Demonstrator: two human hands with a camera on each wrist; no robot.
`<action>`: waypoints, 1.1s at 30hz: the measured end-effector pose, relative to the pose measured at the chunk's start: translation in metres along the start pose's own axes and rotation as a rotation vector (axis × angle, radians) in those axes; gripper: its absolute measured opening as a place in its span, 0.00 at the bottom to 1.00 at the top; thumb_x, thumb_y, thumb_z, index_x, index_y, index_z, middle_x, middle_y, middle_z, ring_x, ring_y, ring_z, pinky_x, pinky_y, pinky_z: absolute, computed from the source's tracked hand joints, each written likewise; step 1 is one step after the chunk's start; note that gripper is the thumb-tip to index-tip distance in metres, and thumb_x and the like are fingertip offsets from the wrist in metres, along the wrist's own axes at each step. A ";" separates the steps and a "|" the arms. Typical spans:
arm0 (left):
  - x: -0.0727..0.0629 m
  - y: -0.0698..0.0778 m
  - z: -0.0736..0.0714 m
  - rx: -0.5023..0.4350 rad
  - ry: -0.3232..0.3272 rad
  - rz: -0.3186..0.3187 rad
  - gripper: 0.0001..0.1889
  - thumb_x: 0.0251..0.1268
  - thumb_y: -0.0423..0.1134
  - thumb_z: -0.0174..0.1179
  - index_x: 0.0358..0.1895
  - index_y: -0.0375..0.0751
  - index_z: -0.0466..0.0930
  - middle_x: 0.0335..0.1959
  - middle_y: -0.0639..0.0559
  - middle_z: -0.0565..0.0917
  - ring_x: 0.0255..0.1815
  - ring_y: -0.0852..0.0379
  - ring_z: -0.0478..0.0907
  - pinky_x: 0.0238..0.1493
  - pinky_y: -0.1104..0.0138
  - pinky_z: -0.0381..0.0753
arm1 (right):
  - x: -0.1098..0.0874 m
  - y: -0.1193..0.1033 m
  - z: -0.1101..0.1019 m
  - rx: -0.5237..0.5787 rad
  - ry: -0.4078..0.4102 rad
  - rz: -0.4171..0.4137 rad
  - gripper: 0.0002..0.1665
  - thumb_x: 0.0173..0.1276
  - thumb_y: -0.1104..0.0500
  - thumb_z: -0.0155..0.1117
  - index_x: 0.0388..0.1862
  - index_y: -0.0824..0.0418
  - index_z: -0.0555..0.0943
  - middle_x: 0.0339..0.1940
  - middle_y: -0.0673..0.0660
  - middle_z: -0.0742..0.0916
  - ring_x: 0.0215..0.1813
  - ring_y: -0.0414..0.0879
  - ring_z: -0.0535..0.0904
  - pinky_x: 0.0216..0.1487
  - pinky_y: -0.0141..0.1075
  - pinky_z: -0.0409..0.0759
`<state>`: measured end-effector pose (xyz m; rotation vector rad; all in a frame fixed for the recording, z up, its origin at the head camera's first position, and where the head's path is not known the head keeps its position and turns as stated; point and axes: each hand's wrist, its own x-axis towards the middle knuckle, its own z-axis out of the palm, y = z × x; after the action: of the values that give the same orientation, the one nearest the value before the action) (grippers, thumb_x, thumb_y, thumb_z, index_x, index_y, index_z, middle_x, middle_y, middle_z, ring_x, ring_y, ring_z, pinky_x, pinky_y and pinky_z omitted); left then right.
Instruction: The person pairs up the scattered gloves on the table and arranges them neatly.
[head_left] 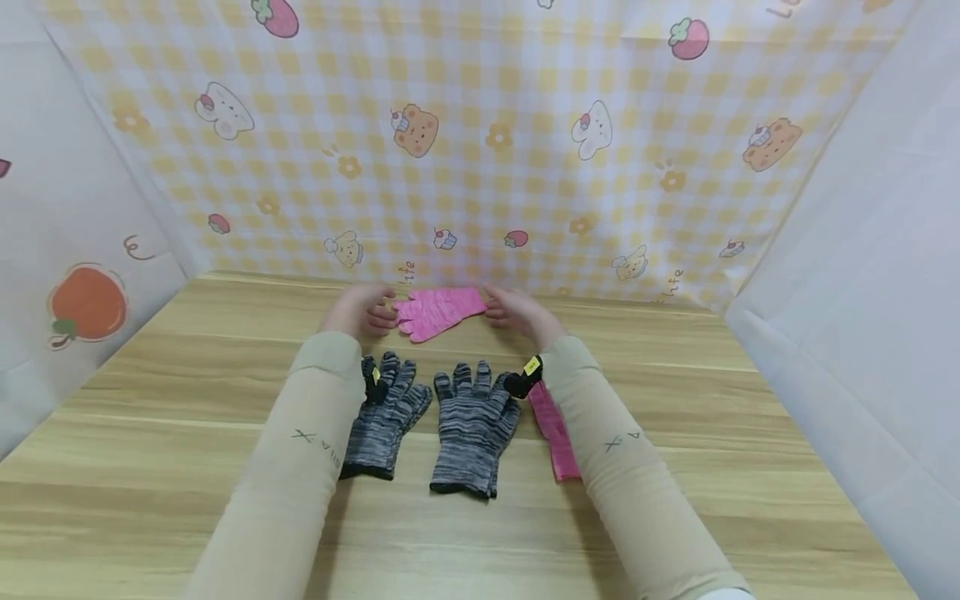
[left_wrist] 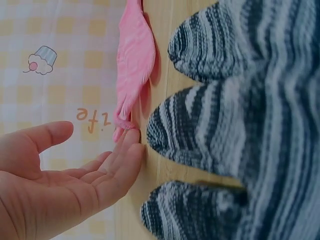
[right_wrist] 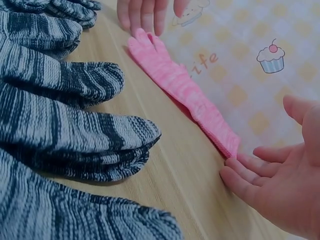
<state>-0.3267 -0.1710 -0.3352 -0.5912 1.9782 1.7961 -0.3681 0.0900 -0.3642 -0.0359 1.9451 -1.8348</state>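
A pink knit glove lies sideways at the back of the table, its fingers to the left and its cuff to the right. My left hand is at its finger end; in the left wrist view, the fingertips touch the glove's fingers and the thumb stands apart. At the cuff end, my right hand has its fingertips against the cuff, thumb raised away. Nearer me, two grey-black striped gloves, a left one and a right one, lie with fingers pointing away.
Another pink glove lies partly hidden under my right forearm. A checked cloth hangs behind the wooden table, and white cloth walls stand at both sides. Black straps with yellow tags sit at my wrists.
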 end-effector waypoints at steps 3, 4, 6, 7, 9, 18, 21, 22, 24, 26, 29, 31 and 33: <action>0.028 -0.002 -0.003 -0.044 -0.019 -0.035 0.28 0.74 0.39 0.44 0.71 0.28 0.51 0.61 0.31 0.69 0.57 0.41 0.71 0.57 0.56 0.75 | 0.000 -0.001 0.001 0.010 -0.012 0.005 0.39 0.78 0.52 0.47 0.75 0.70 0.44 0.70 0.73 0.63 0.70 0.61 0.62 0.68 0.45 0.63; 0.033 -0.002 -0.003 -0.052 -0.025 -0.043 0.27 0.74 0.39 0.45 0.70 0.28 0.53 0.59 0.32 0.70 0.53 0.42 0.73 0.54 0.57 0.77 | 0.000 -0.001 0.001 0.023 -0.013 0.007 0.39 0.78 0.52 0.46 0.75 0.70 0.43 0.71 0.73 0.63 0.70 0.61 0.61 0.68 0.45 0.62; 0.040 -0.003 -0.002 -0.064 -0.028 -0.056 0.25 0.73 0.39 0.46 0.67 0.29 0.57 0.52 0.37 0.73 0.45 0.46 0.75 0.48 0.60 0.80 | 0.000 0.000 0.001 0.039 -0.008 0.010 0.39 0.78 0.52 0.46 0.75 0.69 0.43 0.71 0.72 0.63 0.70 0.60 0.62 0.68 0.45 0.63; 0.031 -0.001 0.000 -0.065 -0.032 -0.053 0.24 0.73 0.39 0.47 0.66 0.28 0.59 0.49 0.38 0.73 0.41 0.47 0.76 0.45 0.62 0.80 | 0.001 0.000 0.000 0.046 -0.005 0.009 0.39 0.78 0.53 0.46 0.75 0.69 0.43 0.70 0.72 0.63 0.70 0.60 0.62 0.68 0.45 0.63; 0.016 0.000 0.005 -0.063 -0.035 -0.039 0.24 0.73 0.38 0.47 0.66 0.27 0.59 0.45 0.40 0.74 0.37 0.50 0.76 0.43 0.65 0.81 | 0.001 0.001 0.000 0.056 0.005 0.010 0.38 0.78 0.53 0.46 0.75 0.69 0.44 0.70 0.72 0.64 0.69 0.60 0.64 0.68 0.44 0.64; 0.005 -0.002 0.012 -0.091 0.005 -0.020 0.25 0.72 0.36 0.48 0.67 0.27 0.58 0.42 0.43 0.71 0.38 0.51 0.76 0.45 0.65 0.81 | 0.001 0.003 -0.001 0.111 0.035 0.010 0.35 0.78 0.57 0.45 0.75 0.71 0.47 0.70 0.72 0.64 0.67 0.61 0.66 0.67 0.43 0.65; 0.006 -0.003 0.013 -0.093 0.014 -0.026 0.26 0.72 0.37 0.48 0.68 0.28 0.57 0.42 0.44 0.71 0.37 0.51 0.75 0.43 0.65 0.82 | 0.000 0.003 -0.001 0.108 0.048 0.008 0.33 0.78 0.57 0.45 0.74 0.71 0.49 0.70 0.71 0.65 0.66 0.60 0.67 0.66 0.43 0.67; 0.006 -0.003 0.014 -0.098 0.027 -0.026 0.26 0.72 0.37 0.48 0.68 0.28 0.58 0.42 0.44 0.72 0.37 0.51 0.76 0.42 0.65 0.82 | 0.000 0.003 0.000 0.106 0.053 0.009 0.33 0.78 0.58 0.45 0.74 0.71 0.50 0.69 0.71 0.66 0.66 0.60 0.68 0.65 0.43 0.67; 0.009 -0.004 0.013 -0.099 0.030 -0.017 0.25 0.71 0.36 0.49 0.67 0.29 0.59 0.42 0.43 0.73 0.36 0.51 0.77 0.41 0.65 0.82 | 0.000 0.004 0.000 0.103 0.061 0.009 0.32 0.78 0.59 0.45 0.73 0.72 0.52 0.69 0.71 0.67 0.65 0.61 0.69 0.65 0.43 0.68; 0.009 -0.004 0.014 -0.080 0.026 -0.002 0.25 0.72 0.36 0.49 0.68 0.29 0.60 0.43 0.43 0.74 0.37 0.51 0.77 0.43 0.65 0.82 | -0.001 0.004 0.000 0.098 0.070 0.012 0.31 0.78 0.60 0.45 0.72 0.72 0.54 0.68 0.71 0.68 0.64 0.61 0.70 0.63 0.43 0.70; 0.009 -0.006 0.014 -0.058 0.018 0.014 0.25 0.72 0.36 0.49 0.68 0.30 0.61 0.49 0.41 0.74 0.42 0.51 0.76 0.48 0.64 0.80 | 0.000 0.006 0.000 0.098 0.078 0.022 0.29 0.77 0.62 0.46 0.72 0.73 0.56 0.68 0.71 0.69 0.63 0.61 0.71 0.62 0.42 0.72; 0.008 -0.007 0.015 -0.042 0.005 0.021 0.25 0.73 0.37 0.48 0.68 0.30 0.61 0.54 0.40 0.72 0.45 0.51 0.74 0.53 0.64 0.77 | 0.000 0.006 0.001 0.092 0.084 0.027 0.29 0.77 0.62 0.47 0.71 0.73 0.57 0.67 0.70 0.70 0.62 0.61 0.72 0.60 0.42 0.73; 0.009 -0.008 0.015 -0.045 -0.002 0.023 0.24 0.73 0.37 0.49 0.68 0.31 0.61 0.59 0.39 0.71 0.47 0.51 0.74 0.56 0.63 0.76 | -0.001 0.006 0.002 0.083 0.088 0.030 0.28 0.76 0.63 0.48 0.70 0.73 0.59 0.67 0.70 0.71 0.62 0.60 0.72 0.59 0.41 0.74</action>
<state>-0.3298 -0.1566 -0.3480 -0.5834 1.9555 1.8587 -0.3645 0.0893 -0.3700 0.1023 1.9150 -1.9255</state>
